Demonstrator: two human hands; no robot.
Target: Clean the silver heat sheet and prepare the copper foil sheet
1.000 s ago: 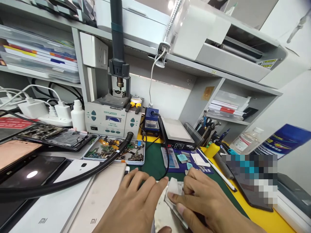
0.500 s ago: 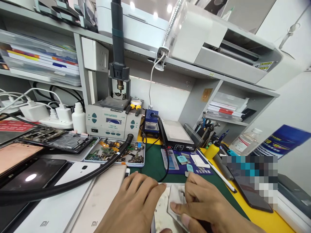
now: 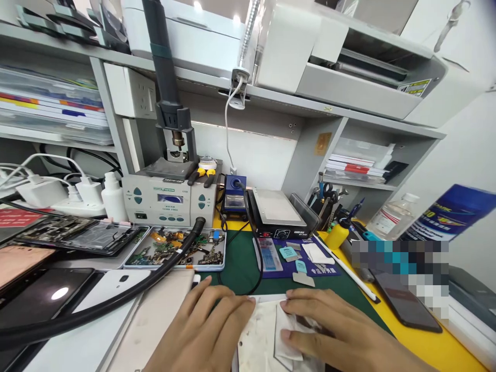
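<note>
My left hand (image 3: pixel 203 330) lies flat with its fingers spread at the left edge of a stained white sheet (image 3: pixel 258 338) on the green mat (image 3: pixel 240 263). My right hand (image 3: pixel 337 333) presses flat on a small white folded wipe (image 3: pixel 287 336) lying on that sheet. The fingers of both hands are stretched out, and neither hand grips anything. What lies under the right palm is hidden.
A hot-air station (image 3: pixel 168 199) with its black hose (image 3: pixel 116 302) stands at the back. A parts tray (image 3: pixel 176 250), a hot plate (image 3: pixel 277 212), a yellow bottle (image 3: pixel 337 235), a dark phone (image 3: pixel 406 307) and several phone back covers (image 3: pixel 155 320) surround the mat.
My right hand has flattened and lowered the wipe onto the sheet; earlier its fingers were curled, pinching the wipe. The camera has shifted a little to the right.
</note>
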